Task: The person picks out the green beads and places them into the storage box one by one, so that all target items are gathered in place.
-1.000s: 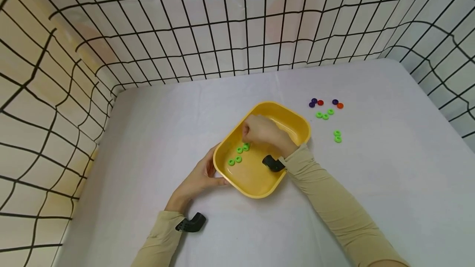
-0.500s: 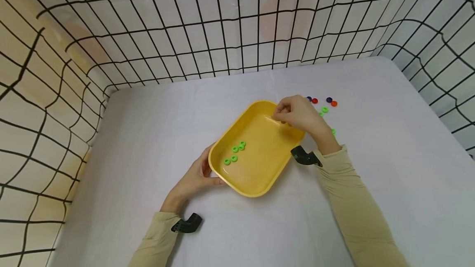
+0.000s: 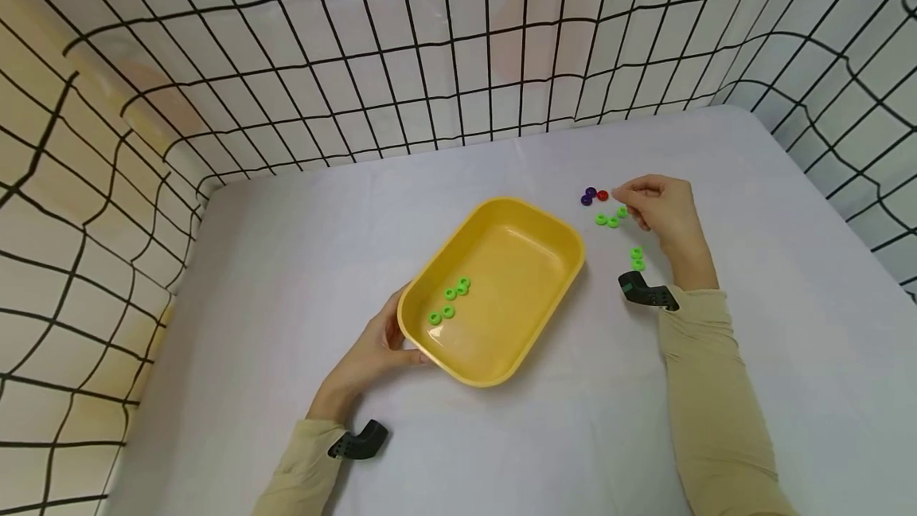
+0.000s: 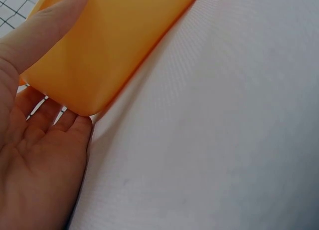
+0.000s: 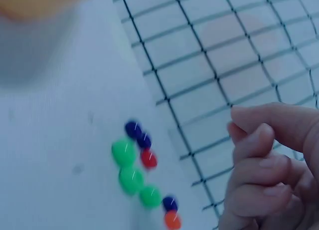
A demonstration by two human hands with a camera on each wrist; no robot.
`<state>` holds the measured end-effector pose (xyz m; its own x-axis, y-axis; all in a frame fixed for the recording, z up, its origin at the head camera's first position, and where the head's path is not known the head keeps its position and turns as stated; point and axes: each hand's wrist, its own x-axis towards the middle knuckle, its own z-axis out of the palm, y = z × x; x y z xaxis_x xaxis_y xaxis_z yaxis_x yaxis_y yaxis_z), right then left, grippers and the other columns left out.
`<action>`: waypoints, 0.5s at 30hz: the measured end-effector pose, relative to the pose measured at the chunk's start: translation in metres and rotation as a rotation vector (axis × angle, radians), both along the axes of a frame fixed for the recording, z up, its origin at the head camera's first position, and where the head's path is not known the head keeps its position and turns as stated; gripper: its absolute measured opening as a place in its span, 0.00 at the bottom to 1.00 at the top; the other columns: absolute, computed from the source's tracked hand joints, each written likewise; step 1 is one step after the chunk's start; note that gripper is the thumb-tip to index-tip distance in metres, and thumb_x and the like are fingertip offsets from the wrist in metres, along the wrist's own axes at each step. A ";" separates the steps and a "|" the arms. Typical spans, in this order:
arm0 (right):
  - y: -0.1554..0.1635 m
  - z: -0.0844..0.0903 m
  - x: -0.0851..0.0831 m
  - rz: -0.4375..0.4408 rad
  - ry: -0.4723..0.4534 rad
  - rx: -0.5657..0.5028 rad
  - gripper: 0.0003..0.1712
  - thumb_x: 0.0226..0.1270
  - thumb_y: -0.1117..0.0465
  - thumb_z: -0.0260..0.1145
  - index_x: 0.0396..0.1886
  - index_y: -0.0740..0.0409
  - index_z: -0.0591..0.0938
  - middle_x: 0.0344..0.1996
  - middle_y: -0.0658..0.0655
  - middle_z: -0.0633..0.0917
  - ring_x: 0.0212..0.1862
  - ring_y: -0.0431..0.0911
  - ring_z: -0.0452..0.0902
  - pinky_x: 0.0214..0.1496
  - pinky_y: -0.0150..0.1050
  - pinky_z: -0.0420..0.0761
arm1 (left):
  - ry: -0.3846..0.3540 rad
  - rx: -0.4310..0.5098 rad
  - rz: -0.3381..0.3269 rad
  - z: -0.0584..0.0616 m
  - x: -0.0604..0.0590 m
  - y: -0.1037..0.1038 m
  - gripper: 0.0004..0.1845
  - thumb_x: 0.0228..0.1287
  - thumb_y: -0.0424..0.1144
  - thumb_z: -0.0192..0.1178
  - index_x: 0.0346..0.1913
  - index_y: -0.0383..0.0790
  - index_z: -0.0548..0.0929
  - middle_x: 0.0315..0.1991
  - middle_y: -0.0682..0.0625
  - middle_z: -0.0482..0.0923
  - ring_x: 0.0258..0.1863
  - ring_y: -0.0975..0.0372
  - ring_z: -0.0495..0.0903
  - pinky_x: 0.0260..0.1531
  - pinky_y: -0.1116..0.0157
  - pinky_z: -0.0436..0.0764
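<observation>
My left hand [image 3: 368, 361] grips the near-left corner of a yellow plastic tub [image 3: 516, 285]. In the left wrist view the thumb [image 4: 47, 33] lies along the tub's outer wall, with the fingers under its corner. Several green ring-shaped beads [image 3: 448, 311] lie on the tub's floor, toward the left. My right hand [image 3: 666, 209], loosely curled and holding nothing, hovers over the table beside the loose beads. Near its fingertips are a red bead [image 3: 602, 195], two purple beads [image 3: 591, 192] and green beads [image 3: 612, 221]. The right wrist view also shows an orange bead [image 5: 172, 220] touching another purple bead [image 5: 170, 203].
Two more green beads [image 3: 637, 259] lie just left of the right wrist. A white cloth [image 3: 322, 237] covers the table. Black wire grid panels [image 3: 430, 46] rise along the back and both sides. Each wrist carries a small black camera [image 3: 360, 440].
The right hand has moved out of the tub, across its far-right rim, to the beads on the right. It now covers the orange bead in the head view. The left hand keeps its grip.
</observation>
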<state>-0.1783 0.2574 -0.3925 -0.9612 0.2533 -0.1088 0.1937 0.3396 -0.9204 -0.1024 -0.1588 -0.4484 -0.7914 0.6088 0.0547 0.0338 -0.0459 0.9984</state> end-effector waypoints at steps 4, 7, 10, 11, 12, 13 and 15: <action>0.011 -0.010 -0.004 -0.091 0.012 -0.034 0.18 0.58 0.52 0.67 0.38 0.62 0.79 0.15 0.43 0.74 0.16 0.36 0.63 0.16 0.28 0.66 | -0.011 -0.011 0.007 0.011 0.005 0.001 0.51 0.43 0.23 0.69 0.71 0.43 0.52 0.70 0.45 0.53 0.68 0.52 0.53 0.65 0.65 0.58; 0.015 -0.016 -0.007 -0.139 -0.009 -0.040 0.16 0.56 0.52 0.68 0.36 0.60 0.80 0.15 0.42 0.75 0.18 0.35 0.64 0.17 0.28 0.65 | -0.010 -0.024 0.015 0.015 0.006 0.002 0.51 0.43 0.23 0.69 0.71 0.42 0.52 0.70 0.45 0.53 0.68 0.52 0.53 0.66 0.65 0.58; 0.017 -0.021 -0.008 -0.155 -0.062 0.011 0.19 0.55 0.49 0.68 0.37 0.60 0.79 0.17 0.40 0.75 0.22 0.35 0.66 0.20 0.27 0.67 | -0.011 -0.022 0.022 0.016 0.006 0.002 0.51 0.43 0.22 0.69 0.70 0.42 0.53 0.69 0.45 0.53 0.68 0.52 0.53 0.66 0.65 0.57; 0.017 -0.023 -0.008 -0.157 -0.076 0.035 0.20 0.55 0.49 0.68 0.38 0.60 0.79 0.18 0.40 0.75 0.24 0.35 0.66 0.22 0.27 0.68 | -0.013 -0.021 0.023 0.016 0.006 0.002 0.51 0.43 0.22 0.69 0.70 0.42 0.53 0.69 0.45 0.53 0.68 0.53 0.53 0.66 0.65 0.56; 0.017 -0.025 -0.008 -0.155 -0.088 0.061 0.22 0.55 0.49 0.68 0.40 0.61 0.79 0.19 0.40 0.75 0.25 0.36 0.67 0.23 0.26 0.69 | -0.015 -0.022 0.023 0.016 0.006 0.002 0.51 0.42 0.22 0.69 0.70 0.42 0.53 0.69 0.45 0.53 0.68 0.52 0.53 0.66 0.65 0.56; 0.018 -0.026 -0.007 -0.154 -0.098 0.087 0.22 0.55 0.49 0.68 0.41 0.61 0.79 0.20 0.40 0.75 0.27 0.36 0.67 0.25 0.26 0.70 | -0.016 -0.018 0.020 0.016 0.006 0.002 0.51 0.42 0.22 0.69 0.70 0.42 0.53 0.69 0.45 0.53 0.68 0.52 0.53 0.66 0.65 0.56; 0.018 -0.028 -0.007 -0.151 -0.111 0.129 0.23 0.55 0.49 0.68 0.43 0.62 0.79 0.21 0.40 0.76 0.29 0.37 0.68 0.27 0.25 0.71 | -0.016 -0.017 0.014 0.017 0.005 0.003 0.51 0.43 0.22 0.69 0.70 0.42 0.53 0.69 0.45 0.53 0.68 0.52 0.53 0.66 0.64 0.56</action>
